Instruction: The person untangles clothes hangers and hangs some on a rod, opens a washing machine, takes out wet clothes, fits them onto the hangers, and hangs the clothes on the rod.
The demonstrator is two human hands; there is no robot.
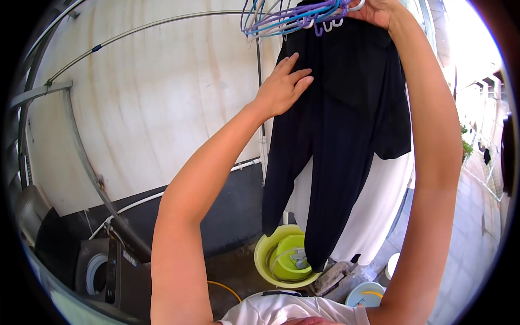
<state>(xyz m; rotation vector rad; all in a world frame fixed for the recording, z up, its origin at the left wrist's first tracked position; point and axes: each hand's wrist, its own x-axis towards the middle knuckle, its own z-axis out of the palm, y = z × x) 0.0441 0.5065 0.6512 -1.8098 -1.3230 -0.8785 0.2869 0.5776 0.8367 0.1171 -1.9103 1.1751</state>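
My left hand (pixel 284 86) is raised with its fingers spread, in front of or against the upper left of a pair of black trousers (pixel 338 114); contact is hard to tell. The trousers hang down, with white cloth (pixel 374 203) behind them. At the top edge my right hand (pixel 375 12) is closed at the hook end of a bunch of blue, purple and white clothes hangers (pixel 298 19). The hangers lie sideways across the top of the trousers. Part of the right hand is cut off by the frame.
Below the trousers stands a yellow-green basin (pixel 262 257), with a smaller green one inside. A light blue basin (pixel 364 295) is to its right. A washing machine (pixel 116 271) sits at lower left. A metal rail (pixel 157 23) runs along the pale wall (pixel 135 108).
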